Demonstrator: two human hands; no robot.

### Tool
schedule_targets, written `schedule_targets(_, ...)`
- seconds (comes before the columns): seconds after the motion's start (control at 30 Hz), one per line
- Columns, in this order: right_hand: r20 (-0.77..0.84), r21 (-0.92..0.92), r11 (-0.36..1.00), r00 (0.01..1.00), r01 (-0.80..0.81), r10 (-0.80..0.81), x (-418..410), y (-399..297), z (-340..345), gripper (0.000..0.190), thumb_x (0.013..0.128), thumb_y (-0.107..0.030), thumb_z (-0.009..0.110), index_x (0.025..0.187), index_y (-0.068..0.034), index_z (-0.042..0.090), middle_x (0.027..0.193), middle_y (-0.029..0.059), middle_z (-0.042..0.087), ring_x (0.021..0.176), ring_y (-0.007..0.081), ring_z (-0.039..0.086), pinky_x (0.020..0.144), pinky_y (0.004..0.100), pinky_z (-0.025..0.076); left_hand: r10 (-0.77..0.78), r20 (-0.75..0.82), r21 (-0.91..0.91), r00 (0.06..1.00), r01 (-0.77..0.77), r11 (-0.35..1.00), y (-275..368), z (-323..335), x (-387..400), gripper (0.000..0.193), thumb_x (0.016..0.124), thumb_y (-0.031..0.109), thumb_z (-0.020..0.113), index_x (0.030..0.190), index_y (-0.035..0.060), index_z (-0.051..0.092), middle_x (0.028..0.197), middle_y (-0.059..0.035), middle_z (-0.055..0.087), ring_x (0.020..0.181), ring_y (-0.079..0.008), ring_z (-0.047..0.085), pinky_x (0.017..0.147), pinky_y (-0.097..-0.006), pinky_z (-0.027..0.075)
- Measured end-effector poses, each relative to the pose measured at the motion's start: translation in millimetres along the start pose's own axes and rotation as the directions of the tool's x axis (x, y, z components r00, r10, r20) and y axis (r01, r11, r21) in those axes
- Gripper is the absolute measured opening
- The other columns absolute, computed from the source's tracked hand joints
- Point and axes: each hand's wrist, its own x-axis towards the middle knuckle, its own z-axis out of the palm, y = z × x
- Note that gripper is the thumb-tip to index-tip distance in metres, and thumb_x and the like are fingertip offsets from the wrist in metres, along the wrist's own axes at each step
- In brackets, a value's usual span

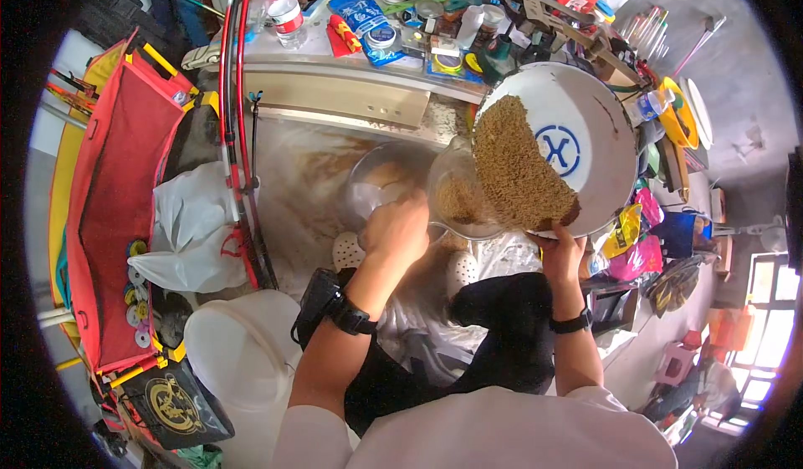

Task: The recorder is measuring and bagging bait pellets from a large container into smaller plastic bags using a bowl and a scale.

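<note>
My right hand grips the lower rim of a round white basin, which is tilted and bears a blue mark. Brown granular material lies along the basin's left side. Beneath that side a clear round container shows more of the brown material. My left hand is curled at this container's left, over the near edge of a grey, shallow round bowl with some light brown material in it. Whether the left hand grips a rim or something small is hidden by its own back.
A cluttered bench spans the far side. Red fishing rods stand at the left, beside a white plastic bag and a long red fabric bag. A white bucket is near my left forearm. A person is in the far right background.
</note>
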Motion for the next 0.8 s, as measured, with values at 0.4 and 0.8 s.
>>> schedule_targets(0.4, 0.131, 0.007, 1.000, 0.991, 0.028, -0.028, 23, 29, 20, 0.037, 0.082, 0.006, 0.042, 0.117, -0.002, 0.041, 0.112, 0.0127, 0.050, 0.097, 0.0299, 0.055, 0.075, 0.0526, 0.054, -0.049, -0.043, -0.015, 0.998, 0.048, 0.999, -23, 0, 2, 0.027, 0.069, 0.007, 0.058, 0.094, -0.0013, 0.055, 0.087, -0.0174, 0.063, 0.077, -0.0300, 0.064, 0.064, -0.0380, 0.052)
schedule_targets(0.8, 0.128, 0.049, 0.995, 0.988, 0.086, -0.091, 27, 39, 49, 0.034, 0.081, 0.005, 0.046, 0.114, 0.001, 0.042, 0.109, 0.0139, 0.049, 0.092, 0.0276, 0.057, 0.070, 0.0445, 0.057, -0.113, 0.058, -0.011, 0.992, 0.114, 0.993, -27, -3, 3, 0.026, 0.070, 0.009, 0.061, 0.095, -0.0010, 0.056, 0.091, -0.0179, 0.063, 0.080, -0.0292, 0.064, 0.067, -0.0382, 0.052)
